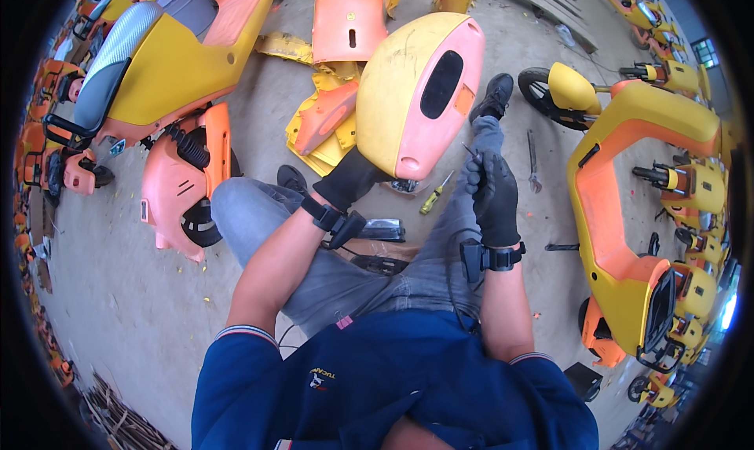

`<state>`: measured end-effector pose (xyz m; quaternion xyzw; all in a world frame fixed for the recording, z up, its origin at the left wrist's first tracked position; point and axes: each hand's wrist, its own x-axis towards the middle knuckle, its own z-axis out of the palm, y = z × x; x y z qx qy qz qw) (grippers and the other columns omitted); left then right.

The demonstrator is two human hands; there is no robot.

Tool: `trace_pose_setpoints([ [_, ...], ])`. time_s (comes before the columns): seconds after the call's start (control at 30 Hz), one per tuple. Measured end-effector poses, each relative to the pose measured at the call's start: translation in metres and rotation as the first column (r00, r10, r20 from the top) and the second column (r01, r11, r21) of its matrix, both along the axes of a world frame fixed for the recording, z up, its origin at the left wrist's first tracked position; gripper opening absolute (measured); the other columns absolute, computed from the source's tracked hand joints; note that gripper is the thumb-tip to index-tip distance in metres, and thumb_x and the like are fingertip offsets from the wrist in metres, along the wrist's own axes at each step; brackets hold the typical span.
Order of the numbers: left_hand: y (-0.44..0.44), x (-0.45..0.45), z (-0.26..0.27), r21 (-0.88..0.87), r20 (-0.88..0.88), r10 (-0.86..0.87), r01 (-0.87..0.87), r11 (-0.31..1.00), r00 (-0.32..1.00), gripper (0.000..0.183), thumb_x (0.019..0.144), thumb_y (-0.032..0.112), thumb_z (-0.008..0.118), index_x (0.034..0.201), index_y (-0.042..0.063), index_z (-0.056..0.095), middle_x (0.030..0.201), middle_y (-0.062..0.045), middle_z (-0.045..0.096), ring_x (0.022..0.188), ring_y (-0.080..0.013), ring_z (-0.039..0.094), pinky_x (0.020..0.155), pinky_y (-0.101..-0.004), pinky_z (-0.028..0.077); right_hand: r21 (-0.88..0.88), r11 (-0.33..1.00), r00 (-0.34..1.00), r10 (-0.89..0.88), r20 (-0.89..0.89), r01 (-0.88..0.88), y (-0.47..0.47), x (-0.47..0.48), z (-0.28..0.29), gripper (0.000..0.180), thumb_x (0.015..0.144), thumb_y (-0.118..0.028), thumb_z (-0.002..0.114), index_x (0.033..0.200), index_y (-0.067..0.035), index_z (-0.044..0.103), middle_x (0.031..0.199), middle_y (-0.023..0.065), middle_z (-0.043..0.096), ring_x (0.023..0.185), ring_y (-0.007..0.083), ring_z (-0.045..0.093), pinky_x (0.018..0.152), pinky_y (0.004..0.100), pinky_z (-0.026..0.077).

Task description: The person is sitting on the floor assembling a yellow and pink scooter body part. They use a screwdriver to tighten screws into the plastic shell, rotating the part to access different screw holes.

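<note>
My left hand, in a black glove, is shut on the lower end of a yellow and pink plastic scooter body panel with a dark oval window; its fingers are partly hidden behind the panel. To the right, my right hand, also gloved, is raised and closed around a small thin tool with a dark shaft, perhaps a screwdriver; its handle is hidden. A yellow-handled screwdriver lies on the floor between my legs, near a clear container of small metal parts, partly covered by the panel.
An open-end wrench lies on the concrete right of my leg. Yellow and orange panels are piled ahead. Scooters stand at left and right, with rows of others beyond. Sticks lie at lower left.
</note>
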<state>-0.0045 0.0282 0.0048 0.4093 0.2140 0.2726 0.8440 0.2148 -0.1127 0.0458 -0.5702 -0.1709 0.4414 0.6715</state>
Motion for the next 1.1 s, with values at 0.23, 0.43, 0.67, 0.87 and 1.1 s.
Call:
trace_pose_setpoints([
  [0.23, 0.003, -0.009, -0.003, 0.313, -0.063, -0.133, 0.146, 0.939, 0.989, 0.056, 0.096, 0.015, 0.066, 0.145, 0.001, 0.043, 0.14, -0.01, 0.054, 0.123, -0.0163, 0.055, 0.103, -0.0324, 0.047, 0.158, 0.984, 0.997, -0.072, -0.036, 0.077, 0.0, 0.018, 0.033, 0.023, 0.102, -0.022, 0.057, 0.116, -0.004, 0.06, 0.074, -0.0037, 0.05, 0.059, 0.0045, 0.044, 0.053, 0.0197, 0.039],
  [0.43, 0.004, -0.008, 0.001, 0.184, -0.03, -0.196, 0.198, 0.963, 0.98, 0.055, 0.095, 0.012, 0.066, 0.144, 0.001, 0.044, 0.143, -0.011, 0.053, 0.126, -0.0171, 0.053, 0.107, -0.0329, 0.045, 0.261, 0.958, 0.984, -0.148, 0.101, 0.117, 0.008, 0.04, 0.084, 0.023, 0.099, -0.019, 0.062, 0.117, -0.004, 0.059, 0.08, -0.0001, 0.054, 0.06, 0.0052, 0.046, 0.052, 0.0204, 0.039],
  [0.67, 0.007, -0.014, 0.005, 0.322, -0.176, -0.264, 0.309, 0.895, 0.948, 0.06, 0.093, 0.015, 0.069, 0.145, 0.003, 0.043, 0.145, -0.01, 0.051, 0.129, -0.0159, 0.05, 0.109, -0.0327, 0.041, 0.293, 0.953, 0.898, -0.197, 0.394, 0.081, 0.025, 0.044, 0.135, 0.025, 0.097, -0.016, 0.063, 0.114, 0.002, 0.057, 0.083, 0.0032, 0.061, 0.058, 0.0046, 0.05, 0.049, 0.0202, 0.038],
  [0.87, 0.002, -0.015, 0.013, 0.286, -0.143, -0.279, 0.309, 0.907, 0.95, 0.058, 0.092, 0.012, 0.069, 0.144, 0.005, 0.045, 0.143, -0.009, 0.053, 0.126, -0.0182, 0.053, 0.107, -0.034, 0.044, 0.291, 0.953, 0.818, -0.233, 0.527, 0.084, 0.032, 0.043, 0.142, 0.024, 0.095, -0.01, 0.065, 0.113, 0.003, 0.059, 0.081, 0.0024, 0.061, 0.06, 0.004, 0.052, 0.05, 0.0202, 0.041],
  [1.1, 0.004, -0.02, 0.011, 0.242, -0.182, -0.32, 0.358, 0.902, 0.93, 0.059, 0.095, 0.014, 0.065, 0.147, 0.001, 0.04, 0.146, -0.01, 0.049, 0.128, -0.0165, 0.05, 0.108, -0.0325, 0.042, 0.193, 0.977, 0.801, -0.188, 0.568, 0.092, 0.03, 0.044, 0.149, 0.017, 0.095, -0.014, 0.066, 0.101, 0.001, 0.061, 0.077, 0.0014, 0.061, 0.06, 0.0042, 0.051, 0.053, 0.0207, 0.043],
])
